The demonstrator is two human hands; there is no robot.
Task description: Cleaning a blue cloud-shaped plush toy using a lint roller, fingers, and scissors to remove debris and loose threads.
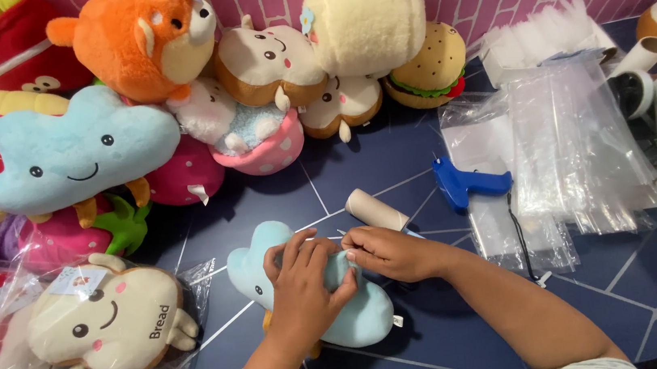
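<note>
A light blue cloud plush toy (363, 319) lies on the dark blue table (443, 343) in front of me. My left hand (302, 281) presses down on its middle, fingers curled over the top. My right hand (389, 253) pinches the toy's upper right edge, touching the left hand's fingertips. A cream cardboard roll (376, 209) lies just beyond my right hand. What the right fingers pinch is hidden.
A blue tagging gun (467, 184) lies right of the roll. A stack of clear plastic bags (568, 143) covers the right side. A bagged bread plush (107, 322) sits at left. Several plush toys (172, 87) pile along the back wall.
</note>
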